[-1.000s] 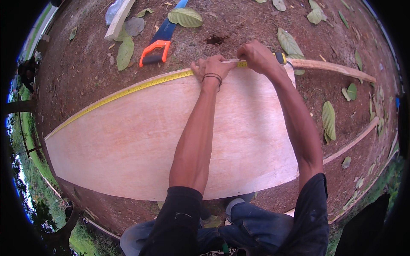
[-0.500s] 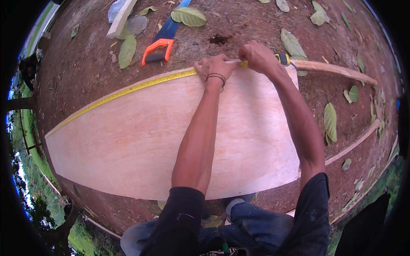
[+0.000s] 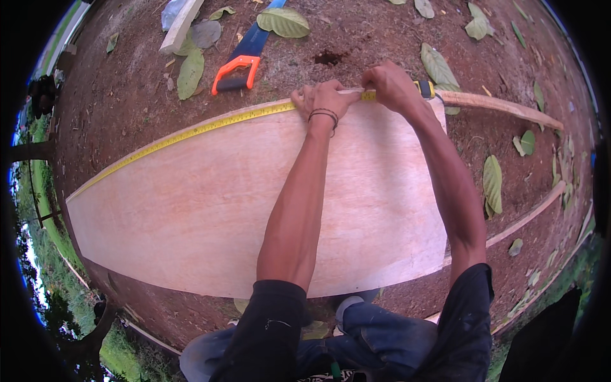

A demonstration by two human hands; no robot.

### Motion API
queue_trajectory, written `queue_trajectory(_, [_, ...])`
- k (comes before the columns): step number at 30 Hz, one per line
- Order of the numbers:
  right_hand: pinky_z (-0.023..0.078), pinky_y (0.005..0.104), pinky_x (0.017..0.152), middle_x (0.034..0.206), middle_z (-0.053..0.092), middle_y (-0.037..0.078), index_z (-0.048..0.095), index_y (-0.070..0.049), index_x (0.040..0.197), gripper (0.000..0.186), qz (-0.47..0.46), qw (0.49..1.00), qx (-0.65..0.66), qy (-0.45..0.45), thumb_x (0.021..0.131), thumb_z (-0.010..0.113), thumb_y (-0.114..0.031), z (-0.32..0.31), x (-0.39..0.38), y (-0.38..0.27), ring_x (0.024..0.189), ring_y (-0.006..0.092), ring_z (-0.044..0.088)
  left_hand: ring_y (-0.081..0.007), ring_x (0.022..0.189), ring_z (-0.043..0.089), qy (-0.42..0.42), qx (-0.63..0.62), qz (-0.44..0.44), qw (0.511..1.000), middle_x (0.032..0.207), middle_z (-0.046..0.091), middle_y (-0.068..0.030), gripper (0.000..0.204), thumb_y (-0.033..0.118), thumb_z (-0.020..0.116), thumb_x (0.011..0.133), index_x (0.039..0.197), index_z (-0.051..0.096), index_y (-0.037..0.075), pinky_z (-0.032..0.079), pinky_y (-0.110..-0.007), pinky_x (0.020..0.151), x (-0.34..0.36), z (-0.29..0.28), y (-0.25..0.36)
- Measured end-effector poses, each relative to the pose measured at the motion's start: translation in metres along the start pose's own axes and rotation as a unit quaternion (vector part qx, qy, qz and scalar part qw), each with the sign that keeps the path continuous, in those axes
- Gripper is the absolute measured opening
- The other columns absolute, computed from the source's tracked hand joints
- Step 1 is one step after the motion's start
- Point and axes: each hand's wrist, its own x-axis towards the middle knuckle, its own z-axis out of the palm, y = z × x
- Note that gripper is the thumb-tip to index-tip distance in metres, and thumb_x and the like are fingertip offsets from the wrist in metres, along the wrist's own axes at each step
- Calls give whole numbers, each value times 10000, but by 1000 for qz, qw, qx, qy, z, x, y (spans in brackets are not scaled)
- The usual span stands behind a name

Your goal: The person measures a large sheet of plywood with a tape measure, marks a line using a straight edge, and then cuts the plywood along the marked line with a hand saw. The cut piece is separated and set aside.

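Head view: one board (image 3: 191, 216), one tape measure (image 3: 191, 133) lying left-right along its far edge, case (image 3: 427, 89) rightward; left hand (image 3: 323, 99), fingers apart; right hand (image 3: 393, 89) curled, grip I can't tell.

Outdoor worksite: bare soil (image 3: 140, 95), saw (image 3: 250, 44)

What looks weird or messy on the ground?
A big green leaf partly covers the blue saw blade, as if it fell there. Also, a dark patch, maybe a hole, interrupts the brown dirt.

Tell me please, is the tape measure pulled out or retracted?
Pulled out: its yellow blade lies along the far edge of the board.
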Motion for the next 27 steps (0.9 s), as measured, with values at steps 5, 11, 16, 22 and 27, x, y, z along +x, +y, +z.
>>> queue_trajectory(5, [542, 442, 751, 891, 726, 160, 751, -28, 857, 177, 12, 1000, -9, -4, 761, 647, 79, 0, 0, -7, 863, 343, 701, -210, 1160, 545, 36, 6, 6, 999, 1063, 735, -9, 472, 659, 726, 701, 978, 789, 281, 210, -407, 1075, -4, 2, 1])
queue_trajectory(11, [544, 450, 743, 889, 729, 154, 756, -43, 848, 210, 18, 1000, -16, 11, 742, 640, 94, -1, 2, -8, 859, 344, 700, -208, 1156, 545, 40, 2, 11, 999, 1064, 734, -6, 491, 679, 719, 708, 991, 786, 284, 211, -412, 1075, -3, 3, -1])
queue_trajectory(16, [554, 450, 737, 891, 731, 154, 761, -57, 841, 238, 37, 999, -30, 13, 734, 629, 111, 2, 1, -7, 860, 344, 704, -209, 1164, 545, 33, 11, 12, 999, 1068, 735, -2, 522, 713, 711, 712, 1007, 783, 289, 214, -412, 1076, 1, 6, 1])
queue_trajectory(22, [557, 447, 736, 893, 730, 155, 759, -53, 861, 236, 25, 998, -59, -21, 731, 641, 105, -4, 4, -15, 871, 350, 704, -228, 1197, 533, 41, 11, 14, 999, 1082, 734, -14, 533, 728, 713, 708, 1023, 778, 304, 194, -431, 1090, 3, 8, -4])
queue_trajectory(27, [554, 445, 746, 898, 731, 151, 757, -50, 874, 224, 16, 999, -48, 7, 734, 653, 90, 1, 5, -9, 865, 349, 704, -256, 1246, 505, 16, -1, 5, 1000, 1095, 731, -50, 490, 675, 742, 706, 1045, 773, 323, 153, -451, 1115, 2, 4, -3])
